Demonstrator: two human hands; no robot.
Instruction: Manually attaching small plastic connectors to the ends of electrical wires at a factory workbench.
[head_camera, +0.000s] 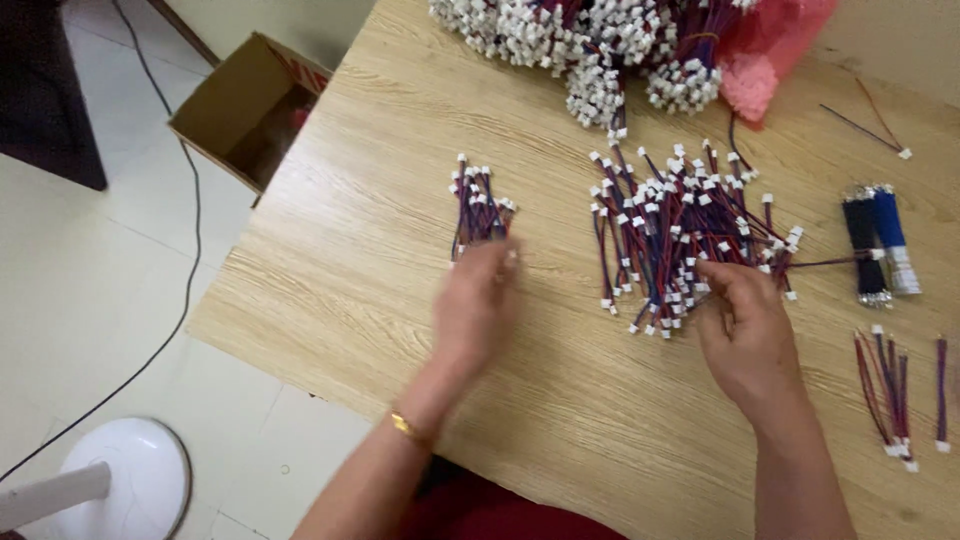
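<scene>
The left hand (475, 305) rests its loosely curled fingers on the near end of a small wire bundle (478, 205) lying on the wooden counter (340, 260). The right hand (748, 335) has its fingers pinched into a large loose wire pile (670, 230) mid-counter. Black and blue bundles (878, 245) lie farther right.

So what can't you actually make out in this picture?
All in the head view:
- Left hand: motion-blurred, so whether its fingertips grip the small wire bundle is unclear.
- Right hand: fingers curl into the wire pile; what they pinch is hidden.
- Top wire heap and pink bag: cut by the top edge.
- Cardboard box: inside shadowed, contents unreadable.
- Connector details: too small.
</scene>
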